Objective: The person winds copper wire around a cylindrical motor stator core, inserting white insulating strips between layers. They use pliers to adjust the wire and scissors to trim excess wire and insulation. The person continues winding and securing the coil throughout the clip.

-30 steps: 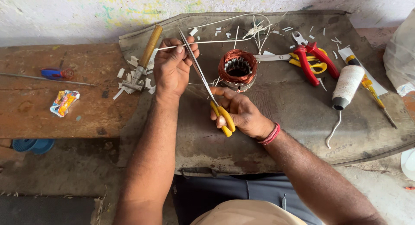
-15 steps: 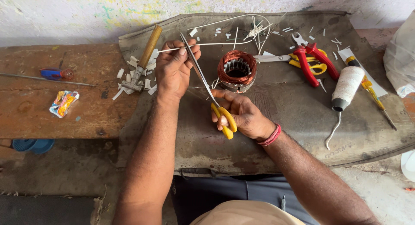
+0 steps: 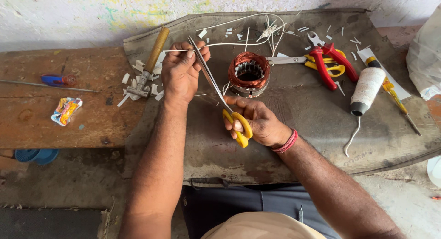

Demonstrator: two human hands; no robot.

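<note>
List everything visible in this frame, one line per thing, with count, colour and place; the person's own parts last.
scissors: 1, yellow handles, in right hand, blades up toward left hand
white strip: 1, pinched in left hand, running right
motor stator: 1, copper windings, mat centre
second scissors: 1, yellow handles, right of stator
pliers: 1, red handles, over second scissors
thread spool: 1, white, mat right
screwdriver: 1, yellow handle, right of spool
hammer: 1, wooden handle, mat's left edge
white scraps: many, around hammer head
blue-handled tool: 1, wooden bench
wrapper: 1, multicoloured, bench
mat: 1, dark grey
left hand: 1
right hand: 1, red wristband
</note>
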